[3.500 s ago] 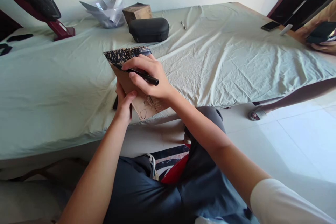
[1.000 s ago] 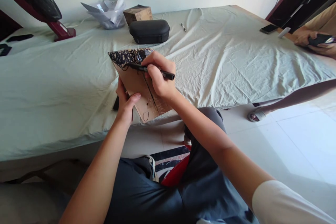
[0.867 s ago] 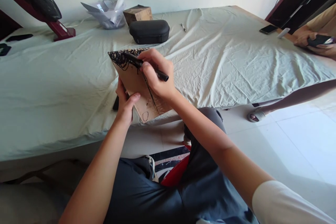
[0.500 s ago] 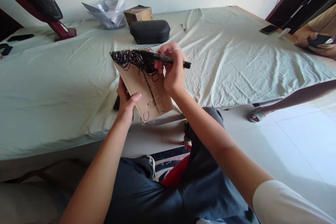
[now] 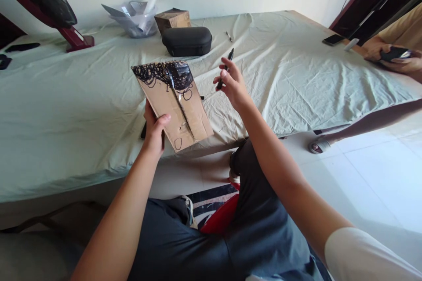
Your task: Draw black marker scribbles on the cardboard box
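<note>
My left hand (image 5: 154, 129) grips the left side of a cardboard box (image 5: 187, 118), its thumb on the front face and the other fingers hidden behind. Black scribbles cover the upper part of that face, with a seam running down the middle and small loops drawn near the bottom. To the right of the box, apart from it, my right hand (image 5: 233, 81) holds a black marker (image 5: 230, 54) between bent fingers, one end pointing up. A small black end of something (image 5: 202, 97) pokes out past the box's right edge.
On the cloth-covered bed (image 5: 283, 74) sit a black zip case (image 5: 187, 41), a small carton (image 5: 173, 19), a plastic basket (image 5: 133, 26) of papers and a pen (image 5: 229, 36). A fan (image 5: 49, 4) stands left. Another person's hands (image 5: 400, 59) hold a dark object at right.
My right hand has drawn away from the box to the right, and the marker has turned from nearly level to upright. The scribbled face is now uncovered; the box has shifted slightly left.
</note>
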A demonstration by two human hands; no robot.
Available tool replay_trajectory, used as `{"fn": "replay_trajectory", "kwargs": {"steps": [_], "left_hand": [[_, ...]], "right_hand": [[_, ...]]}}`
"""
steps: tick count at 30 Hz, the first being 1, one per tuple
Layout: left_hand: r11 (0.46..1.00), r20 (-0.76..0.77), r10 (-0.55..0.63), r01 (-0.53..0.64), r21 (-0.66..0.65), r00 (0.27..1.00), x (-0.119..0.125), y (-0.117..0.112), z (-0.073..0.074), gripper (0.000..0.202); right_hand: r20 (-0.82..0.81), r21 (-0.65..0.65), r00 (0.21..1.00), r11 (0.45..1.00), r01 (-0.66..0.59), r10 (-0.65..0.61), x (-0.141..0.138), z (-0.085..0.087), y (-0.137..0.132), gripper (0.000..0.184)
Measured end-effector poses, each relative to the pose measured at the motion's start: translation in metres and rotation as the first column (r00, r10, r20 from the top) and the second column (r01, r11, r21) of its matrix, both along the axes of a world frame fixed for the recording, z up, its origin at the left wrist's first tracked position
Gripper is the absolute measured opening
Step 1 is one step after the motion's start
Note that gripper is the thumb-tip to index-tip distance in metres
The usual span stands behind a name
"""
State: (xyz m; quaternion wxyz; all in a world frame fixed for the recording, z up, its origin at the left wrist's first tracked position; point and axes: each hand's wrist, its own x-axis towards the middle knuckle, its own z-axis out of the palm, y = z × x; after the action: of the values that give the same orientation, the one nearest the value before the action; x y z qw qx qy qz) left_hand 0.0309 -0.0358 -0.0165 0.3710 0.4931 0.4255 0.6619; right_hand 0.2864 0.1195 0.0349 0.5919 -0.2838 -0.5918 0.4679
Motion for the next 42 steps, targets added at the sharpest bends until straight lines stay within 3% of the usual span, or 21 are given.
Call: {"fn": "replay_trajectory", "kwargs": {"steps": [4, 7, 11, 14, 16, 23, 31, 37, 42], "left_hand": [[1.0, 0.028, 0.0, 0.001, -0.015, 1.0, 0.0, -0.001, 0.006, 0.102], [0.998, 0.098, 0.051, -0.046, -0.046, 0.994, 0.001, -0.004, 0.014, 0.105], [0.985, 0.125, 0.148, -0.136, -0.102, 0.981, -0.001, -0.005, 0.023, 0.096], [0.977, 0.096, 0.205, -0.199, -0.073, 0.974, -0.002, -0.004, 0.026, 0.089], [0.969, 0.099, 0.243, -0.238, -0.058, 0.965, -0.001, -0.004, 0.028, 0.085], [0.95, 0.152, 0.308, -0.296, -0.098, 0.939, 0.008, -0.005, 0.037, 0.078], [0.953, 0.144, 0.294, -0.278, -0.124, 0.945, 0.008, -0.006, 0.038, 0.075], [0.946, 0.127, 0.307, -0.289, -0.146, 0.943, 0.007, -0.005, 0.037, 0.074], [0.939, 0.157, 0.327, -0.302, -0.164, 0.932, 0.007, -0.006, 0.036, 0.076]], "right_hand": [[0.302, 0.002, 0.948, 0.994, -0.108, 0.103, 0.01, -0.023, 0.023, 0.004], [0.574, -0.097, 0.805, 0.988, -0.117, 0.151, 0.009, -0.027, 0.026, 0.024], [0.837, -0.128, 0.531, 0.991, -0.041, 0.13, 0.009, -0.026, 0.021, 0.045], [0.941, -0.089, 0.328, 0.996, 0.001, 0.084, 0.008, -0.028, 0.022, 0.054], [0.959, -0.081, 0.274, 0.997, 0.013, 0.075, 0.004, -0.032, 0.024, 0.052], [0.981, -0.067, 0.188, 0.997, 0.044, 0.057, -0.011, -0.047, 0.025, 0.051], [0.986, -0.057, 0.161, 0.992, 0.115, 0.038, -0.025, -0.044, 0.015, 0.056], [0.986, -0.028, 0.165, 0.989, 0.145, 0.004, -0.038, -0.048, 0.007, 0.061], [0.97, 0.026, 0.236, 0.99, 0.136, -0.058, -0.047, -0.05, 0.007, 0.065]]}}
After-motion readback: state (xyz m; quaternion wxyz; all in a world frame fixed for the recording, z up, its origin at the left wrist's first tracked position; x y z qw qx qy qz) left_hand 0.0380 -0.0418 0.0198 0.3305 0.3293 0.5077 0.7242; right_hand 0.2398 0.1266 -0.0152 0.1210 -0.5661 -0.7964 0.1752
